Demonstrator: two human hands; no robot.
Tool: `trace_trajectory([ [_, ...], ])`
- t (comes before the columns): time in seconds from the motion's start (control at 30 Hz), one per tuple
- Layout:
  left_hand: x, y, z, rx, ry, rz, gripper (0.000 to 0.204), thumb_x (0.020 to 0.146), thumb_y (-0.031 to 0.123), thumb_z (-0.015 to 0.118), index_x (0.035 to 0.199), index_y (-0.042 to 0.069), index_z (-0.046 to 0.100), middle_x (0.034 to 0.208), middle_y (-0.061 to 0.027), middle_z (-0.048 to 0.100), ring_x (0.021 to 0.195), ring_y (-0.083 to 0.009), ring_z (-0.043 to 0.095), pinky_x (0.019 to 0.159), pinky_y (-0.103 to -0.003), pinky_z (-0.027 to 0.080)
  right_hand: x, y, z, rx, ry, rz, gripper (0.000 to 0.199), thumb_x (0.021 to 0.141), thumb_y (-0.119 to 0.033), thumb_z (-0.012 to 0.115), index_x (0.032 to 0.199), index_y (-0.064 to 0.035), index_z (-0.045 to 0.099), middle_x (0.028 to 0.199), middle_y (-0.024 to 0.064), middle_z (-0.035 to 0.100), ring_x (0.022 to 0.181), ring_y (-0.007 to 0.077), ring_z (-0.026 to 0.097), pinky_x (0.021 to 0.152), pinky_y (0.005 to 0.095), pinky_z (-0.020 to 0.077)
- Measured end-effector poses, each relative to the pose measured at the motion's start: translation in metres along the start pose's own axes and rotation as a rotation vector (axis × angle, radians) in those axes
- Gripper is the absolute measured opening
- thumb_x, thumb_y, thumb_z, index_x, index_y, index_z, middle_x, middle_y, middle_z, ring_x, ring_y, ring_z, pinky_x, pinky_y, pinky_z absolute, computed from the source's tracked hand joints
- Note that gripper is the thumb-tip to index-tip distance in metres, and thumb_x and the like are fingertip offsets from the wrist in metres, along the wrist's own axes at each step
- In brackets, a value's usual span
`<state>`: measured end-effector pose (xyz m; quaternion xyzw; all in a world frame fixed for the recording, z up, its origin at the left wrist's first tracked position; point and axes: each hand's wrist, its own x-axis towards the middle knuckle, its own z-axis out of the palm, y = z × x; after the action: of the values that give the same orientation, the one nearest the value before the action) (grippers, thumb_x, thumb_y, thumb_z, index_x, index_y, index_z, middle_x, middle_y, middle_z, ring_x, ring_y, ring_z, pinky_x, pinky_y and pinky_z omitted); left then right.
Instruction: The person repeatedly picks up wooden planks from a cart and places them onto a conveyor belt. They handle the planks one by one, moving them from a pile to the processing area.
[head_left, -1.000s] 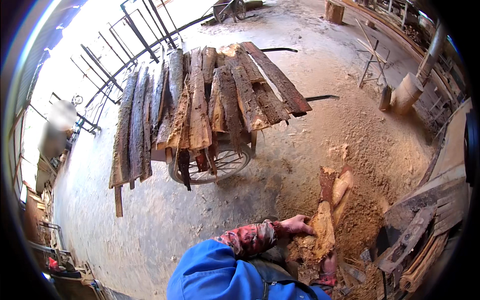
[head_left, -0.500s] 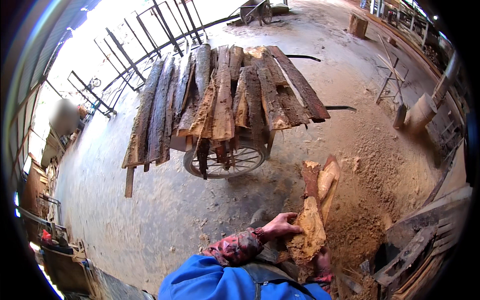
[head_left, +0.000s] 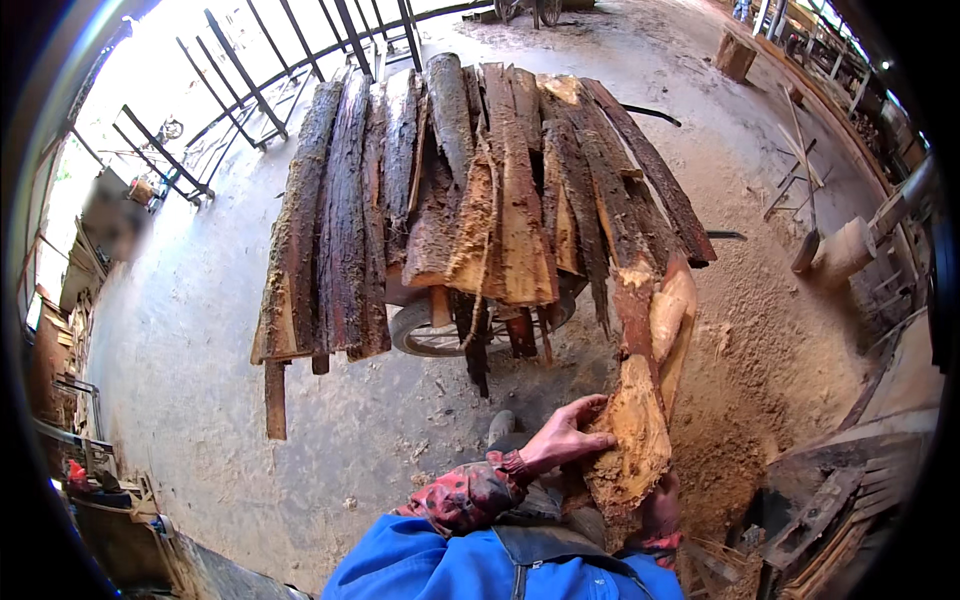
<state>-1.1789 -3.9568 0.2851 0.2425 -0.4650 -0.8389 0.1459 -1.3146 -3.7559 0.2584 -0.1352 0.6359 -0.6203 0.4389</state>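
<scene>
Filling the wheeled cart (head_left: 440, 335) is a heap of bark slabs (head_left: 480, 190), and the slab in hand (head_left: 640, 400) leans toward its right edge, over the sawdust floor (head_left: 770, 350). It looks stiff, rough and fairly heavy, best held at the broad lower end. Left hand (head_left: 565, 440) grips its face; right hand (head_left: 660, 515) clasps it from beneath
</scene>
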Motion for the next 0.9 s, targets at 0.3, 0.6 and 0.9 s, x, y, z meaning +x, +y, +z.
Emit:
trace_trajectory([
  [0.3, -0.030, 0.103, -0.099, -0.019, 0.140, 0.229, 0.067, 0.077, 0.007, 0.073, 0.133, -0.002, 0.038, 0.124, -0.0092, 0.052, 0.112, -0.0146, 0.049, 0.097, -0.030, 0.041, 0.060, -0.056, 0.140, 0.004, -0.231, -0.104, 0.034, 0.081, 0.001, 0.046, 0.114, 0.0060, 0.055, 0.106, 0.0132, 0.063, 0.095, 0.0214, 0.061, 0.083, 0.0321, 0.0483],
  [0.6, -0.059, 0.208, -0.205, 0.080, 0.364, 0.485, 0.059, 0.076, 0.001, 0.070, 0.129, -0.001, 0.044, 0.112, -0.0142, 0.060, 0.100, -0.0194, 0.059, 0.088, -0.032, 0.049, 0.159, -0.102, 0.274, -0.430, -0.564, -0.517, 0.025, 0.087, -0.009, 0.048, 0.104, 0.0064, 0.059, 0.091, 0.0118, 0.065, 0.080, 0.0184, 0.062, 0.067, 0.0296, 0.0493],
  [0.9, -0.084, 0.179, -0.360, 1.167, 0.918, 0.305, 0.075, 0.065, 0.033, 0.080, 0.120, -0.006, 0.049, 0.118, -0.0213, 0.054, 0.111, -0.0278, 0.051, 0.094, -0.034, 0.041, 0.182, -0.078, 0.310, -0.524, -0.466, -0.133, 0.024, 0.084, -0.013, 0.058, 0.094, 0.0074, 0.063, 0.080, 0.0145, 0.066, 0.068, 0.0175, 0.062, 0.062, 0.0278, 0.0502],
])
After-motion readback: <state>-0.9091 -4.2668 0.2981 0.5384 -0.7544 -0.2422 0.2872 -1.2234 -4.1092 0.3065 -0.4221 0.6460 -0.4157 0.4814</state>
